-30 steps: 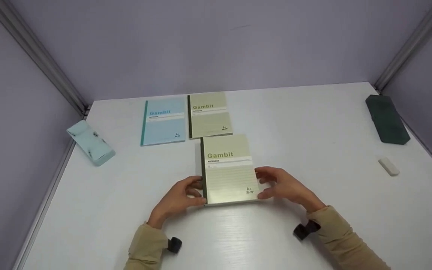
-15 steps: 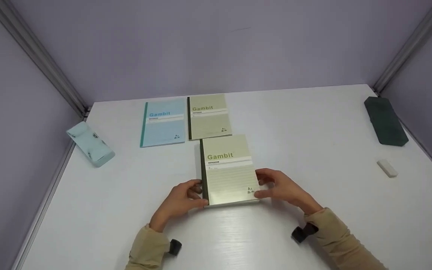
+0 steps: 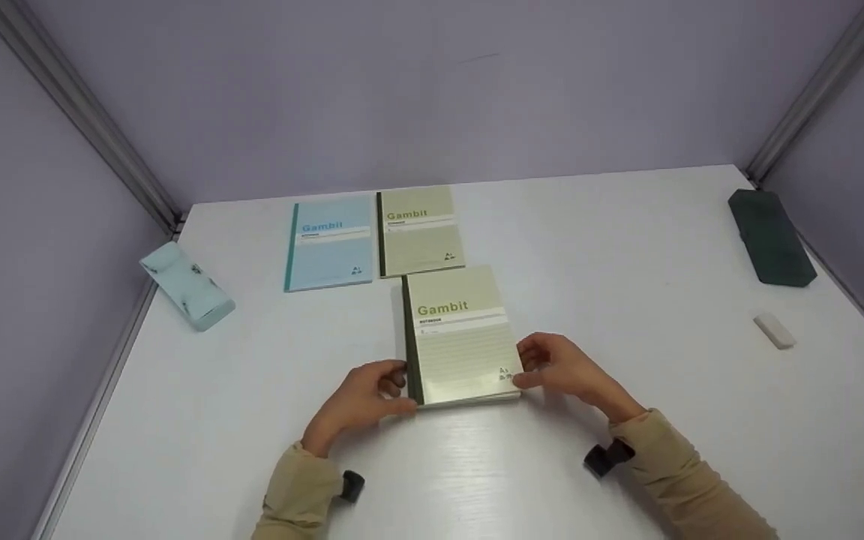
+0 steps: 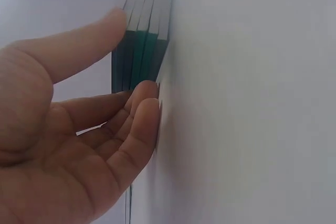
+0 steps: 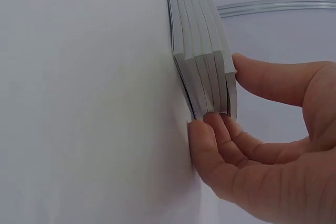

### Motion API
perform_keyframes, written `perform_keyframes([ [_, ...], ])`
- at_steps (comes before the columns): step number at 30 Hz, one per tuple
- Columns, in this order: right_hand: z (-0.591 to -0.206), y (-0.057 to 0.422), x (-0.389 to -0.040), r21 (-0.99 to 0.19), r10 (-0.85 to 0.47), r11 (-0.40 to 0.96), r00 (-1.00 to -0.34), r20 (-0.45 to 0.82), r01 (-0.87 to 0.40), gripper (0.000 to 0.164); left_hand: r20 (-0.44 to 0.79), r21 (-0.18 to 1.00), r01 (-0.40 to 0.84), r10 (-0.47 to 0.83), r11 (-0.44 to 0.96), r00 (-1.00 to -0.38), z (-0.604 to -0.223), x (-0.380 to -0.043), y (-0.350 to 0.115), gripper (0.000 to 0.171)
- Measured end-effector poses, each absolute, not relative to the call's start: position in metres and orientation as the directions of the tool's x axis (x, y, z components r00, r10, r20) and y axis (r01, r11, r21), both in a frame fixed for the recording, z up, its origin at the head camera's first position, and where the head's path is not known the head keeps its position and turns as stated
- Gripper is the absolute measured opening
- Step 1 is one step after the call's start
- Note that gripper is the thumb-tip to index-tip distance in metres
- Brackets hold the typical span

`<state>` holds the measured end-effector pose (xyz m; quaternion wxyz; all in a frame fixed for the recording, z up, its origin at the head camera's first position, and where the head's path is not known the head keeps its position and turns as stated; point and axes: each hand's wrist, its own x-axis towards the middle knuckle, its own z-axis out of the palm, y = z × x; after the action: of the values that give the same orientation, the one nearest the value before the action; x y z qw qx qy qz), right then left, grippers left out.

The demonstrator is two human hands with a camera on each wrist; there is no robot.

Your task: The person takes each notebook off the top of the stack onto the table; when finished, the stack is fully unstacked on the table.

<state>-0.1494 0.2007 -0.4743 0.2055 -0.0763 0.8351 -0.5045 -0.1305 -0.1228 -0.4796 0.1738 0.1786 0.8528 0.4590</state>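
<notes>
A stack of several notebooks lies on the table in front of me, topped by a pale green notebook with a dark spine. My left hand holds the spine side, its thumb at the near corner and its fingers curled low beside the spines. Dark and green spines show in the left wrist view. On the opposite side, my right hand grips the stack, thumb on the top cover's near corner and fingers against the page edges. The notebooks sit unevenly, the top one slightly skewed.
Behind the stack lie a blue notebook and another pale green notebook, side by side. A light blue case lies at the left, a dark green case and a white eraser at the right. Walls enclose the table.
The top notebook has turned slightly and shifted a little to the right, showing more spine beneath its left edge. My right thumb has moved from the side onto the cover's corner.
</notes>
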Motion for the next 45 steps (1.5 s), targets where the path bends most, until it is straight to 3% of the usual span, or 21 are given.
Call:
perform_keyframes([
  [7, -0.465, 0.208, -0.15, -0.87, -0.35, 0.459, -0.863, -0.364, 0.181, 0.035, -0.126, 0.849, 0.146, 0.464, 0.507, -0.877, -0.484, -0.135, -0.121, 0.058],
  [17, -0.45, 0.216, -0.157, -0.935, -0.47, 0.05, -0.818, -0.333, 0.351, 0.04, -0.135, 0.853, 0.126, 0.447, 0.507, -0.884, -0.485, -0.135, -0.125, 0.059],
  [27, -0.42, 0.214, -0.173, -0.852, -0.474, -0.267, -0.831, -0.29, 0.45, 0.037, -0.125, 0.86, 0.125, 0.444, 0.494, -0.887, -0.484, -0.133, -0.13, 0.059],
  [45, -0.389, 0.231, -0.23, -0.857, -0.322, -0.413, -0.929, -0.18, 0.309, 0.041, -0.145, 0.858, 0.103, 0.43, 0.503, -0.891, -0.481, -0.132, -0.126, 0.064],
])
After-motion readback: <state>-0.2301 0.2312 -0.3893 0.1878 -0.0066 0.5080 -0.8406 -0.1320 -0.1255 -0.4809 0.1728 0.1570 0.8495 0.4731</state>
